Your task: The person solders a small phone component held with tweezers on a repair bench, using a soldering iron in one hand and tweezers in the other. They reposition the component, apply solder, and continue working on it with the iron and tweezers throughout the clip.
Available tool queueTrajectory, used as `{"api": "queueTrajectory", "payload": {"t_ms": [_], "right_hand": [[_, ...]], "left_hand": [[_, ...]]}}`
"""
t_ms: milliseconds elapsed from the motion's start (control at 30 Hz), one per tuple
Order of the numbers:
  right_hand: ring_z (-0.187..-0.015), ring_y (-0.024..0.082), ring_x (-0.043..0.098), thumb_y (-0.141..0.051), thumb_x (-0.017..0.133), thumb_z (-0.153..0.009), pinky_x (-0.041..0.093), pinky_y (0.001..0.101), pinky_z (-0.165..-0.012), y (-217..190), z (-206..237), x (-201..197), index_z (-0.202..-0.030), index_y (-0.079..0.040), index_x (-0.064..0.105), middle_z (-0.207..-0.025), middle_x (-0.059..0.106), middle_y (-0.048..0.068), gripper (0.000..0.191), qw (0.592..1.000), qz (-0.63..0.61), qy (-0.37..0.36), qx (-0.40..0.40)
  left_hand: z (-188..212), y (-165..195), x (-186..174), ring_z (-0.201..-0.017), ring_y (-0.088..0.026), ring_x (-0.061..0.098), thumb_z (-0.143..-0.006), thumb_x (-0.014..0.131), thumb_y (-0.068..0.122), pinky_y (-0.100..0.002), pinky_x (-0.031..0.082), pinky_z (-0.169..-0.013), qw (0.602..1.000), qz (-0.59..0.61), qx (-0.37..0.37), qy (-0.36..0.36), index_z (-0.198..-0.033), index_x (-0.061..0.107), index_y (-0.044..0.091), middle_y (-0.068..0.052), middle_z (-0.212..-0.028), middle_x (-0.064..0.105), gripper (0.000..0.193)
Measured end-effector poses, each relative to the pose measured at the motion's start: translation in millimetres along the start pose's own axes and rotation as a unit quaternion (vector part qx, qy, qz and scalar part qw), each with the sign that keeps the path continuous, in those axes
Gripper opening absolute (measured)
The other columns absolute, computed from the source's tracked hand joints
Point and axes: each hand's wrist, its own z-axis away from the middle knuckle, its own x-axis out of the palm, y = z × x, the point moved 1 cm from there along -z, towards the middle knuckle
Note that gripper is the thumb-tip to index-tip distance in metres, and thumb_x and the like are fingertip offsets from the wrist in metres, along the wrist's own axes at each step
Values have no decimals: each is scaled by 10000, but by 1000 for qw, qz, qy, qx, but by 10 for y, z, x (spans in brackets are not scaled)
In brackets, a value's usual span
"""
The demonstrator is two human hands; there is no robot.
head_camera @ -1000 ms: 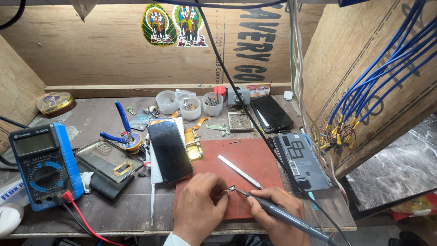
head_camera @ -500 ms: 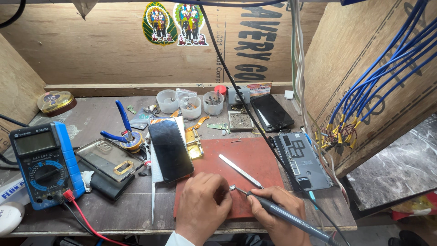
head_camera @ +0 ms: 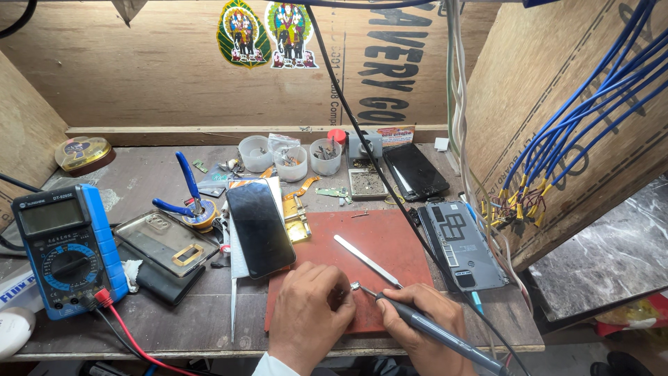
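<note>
Right hand (head_camera: 423,322) is wrapped around a grey soldering iron (head_camera: 431,329), tip on a tiny part the left hand (head_camera: 309,315) pinches on the red mat (head_camera: 386,240). Further back, 3 clear cups (head_camera: 292,156) hold small screws and bits.

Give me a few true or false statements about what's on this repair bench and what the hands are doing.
1. The right hand holds a soldering iron. True.
2. The multimeter lies at the right edge of the bench. False: it lies at the left.
3. The left hand rests on the red mat. True.
4. The dark phone lies beneath the left hand. False: it lies apart, beyond it.
5. The blue-handled pliers lie between multimeter and phone. True.
</note>
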Motion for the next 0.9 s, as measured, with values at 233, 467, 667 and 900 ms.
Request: {"api": "queueTrajectory", "payload": {"t_ms": [233, 467, 667, 900], "right_hand": [[-564, 123, 744, -129, 828, -721, 557, 277, -517, -8, 0, -1, -832, -36, 770, -698, 759, 78, 156, 1000, -1, -2, 12], [-556, 119, 745, -139, 822, -729, 553, 276, -513, -17, 3, -3, -835, -41, 779, -683, 761, 72, 151, 1000, -3, -1, 29], [-534, 113, 728, -156, 823, -732, 536, 279, -498, -35, -9, 9, -855, -43, 797, -645, 746, 64, 169, 999, 5, 0, 54], [-530, 119, 727, -175, 820, -741, 532, 279, -494, -37, -6, -3, -873, -39, 801, -642, 747, 68, 190, 999, 5, -5, 48]], "left_hand": [[-5, 16, -12, -725, -234, 630, -699, 799, 107, -401, 491, -692, 1000, 6, -24, -10, -698, 640, 91, -31, -683, 658, 160], [1, 12, -13, -738, -241, 633, -701, 798, 113, -405, 494, -698, 1000, 9, -23, -9, -713, 650, 92, -35, -695, 659, 150], [-5, -10, -25, -760, -248, 631, -705, 772, 99, -407, 496, -726, 999, 33, -24, -8, -762, 663, 89, -47, -719, 642, 124], [-6, -7, -30, -761, -250, 630, -708, 772, 112, -405, 493, -728, 999, 34, -36, -17, -763, 665, 85, -47, -722, 641, 124]]}}
